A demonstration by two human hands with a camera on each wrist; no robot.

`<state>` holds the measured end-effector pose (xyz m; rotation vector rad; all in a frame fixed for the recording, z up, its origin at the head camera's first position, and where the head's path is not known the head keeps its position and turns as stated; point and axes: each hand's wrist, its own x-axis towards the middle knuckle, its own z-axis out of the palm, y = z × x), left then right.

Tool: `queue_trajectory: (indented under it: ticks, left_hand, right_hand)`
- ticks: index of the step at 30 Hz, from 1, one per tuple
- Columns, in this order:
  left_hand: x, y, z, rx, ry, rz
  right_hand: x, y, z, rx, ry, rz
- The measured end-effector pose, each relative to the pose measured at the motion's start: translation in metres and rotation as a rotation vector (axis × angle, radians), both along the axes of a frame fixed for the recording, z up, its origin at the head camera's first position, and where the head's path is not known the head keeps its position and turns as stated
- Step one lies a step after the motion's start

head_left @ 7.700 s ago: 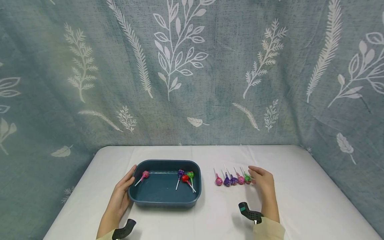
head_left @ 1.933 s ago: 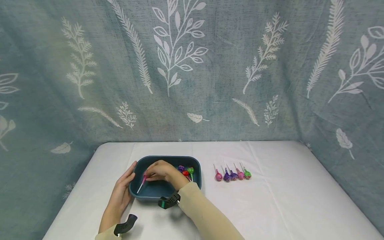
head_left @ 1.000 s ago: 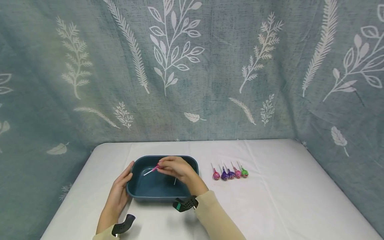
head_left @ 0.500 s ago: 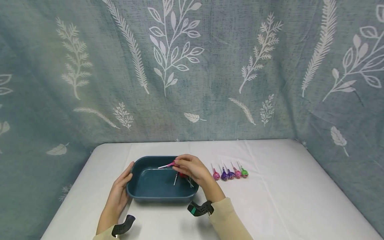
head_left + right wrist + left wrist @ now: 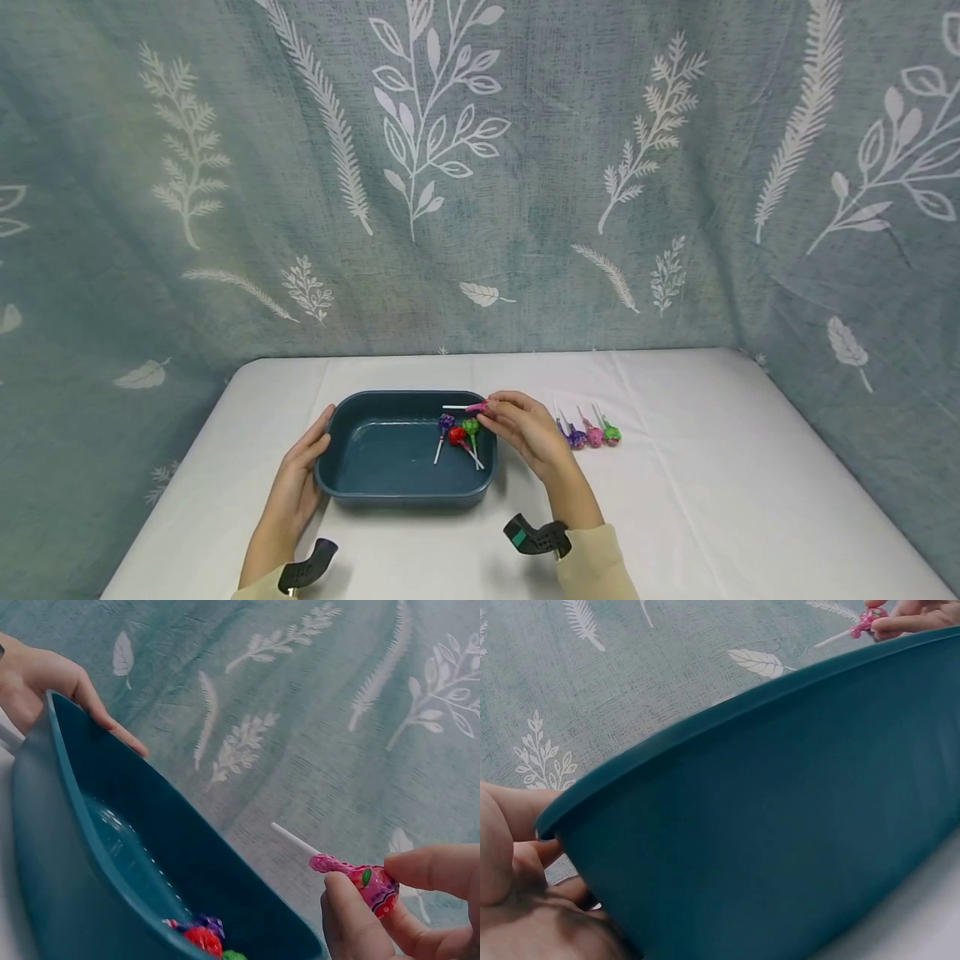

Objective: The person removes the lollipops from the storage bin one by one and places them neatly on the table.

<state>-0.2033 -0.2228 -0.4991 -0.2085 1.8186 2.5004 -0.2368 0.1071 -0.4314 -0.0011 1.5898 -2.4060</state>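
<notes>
A dark teal bin (image 5: 375,492) holds a purple lollipop (image 5: 446,422), a red lollipop (image 5: 457,435) and a green lollipop (image 5: 470,426) in its right part. My right hand (image 5: 528,429) pinches a pink-wrapped lollipop (image 5: 375,887) by its candy head, above the bin's right rim, its white stick pointing left over the bin. Along the bin's left side lies my left hand (image 5: 296,475), fingers extended against the outer wall, as the right wrist view also shows. From the left wrist camera, the bin wall (image 5: 742,802) fills most of the picture.
Right of the bin, several lollipops lie in a row on the white cloth, among them a pink lollipop (image 5: 594,437) and a green lollipop (image 5: 612,435) at the end. My right hand hides the row's left end. A leaf-patterned curtain (image 5: 540,167) hangs behind the table.
My right hand left the row, reached into the bin, took the pink lollipop from its left part, and carried it right to the right rim. My left hand stays at the bin's side.
</notes>
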Motion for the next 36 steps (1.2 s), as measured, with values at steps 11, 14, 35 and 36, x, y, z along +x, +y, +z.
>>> queue_trajectory:
  ticks: [11, 14, 35, 36]
  left_hand:
    - [0.001, 0.001, 0.003, 0.001, 0.019, -0.018]
    - [0.002, 0.001, 0.004, 0.0, 0.022, -0.023]
    - [0.003, 0.001, 0.002, 0.008, 0.011, -0.023]
    - [0.003, 0.001, 0.002, 0.008, 0.007, -0.021]
  right_hand:
    - [0.001, 0.02, -0.007, -0.032, -0.019, -0.095]
    - [0.001, 0.023, -0.008, -0.055, -0.015, -0.106]
    - [0.001, 0.065, -0.005, 0.018, -0.007, -0.194]
    - [0.001, 0.069, -0.005, 0.024, -0.006, -0.201]
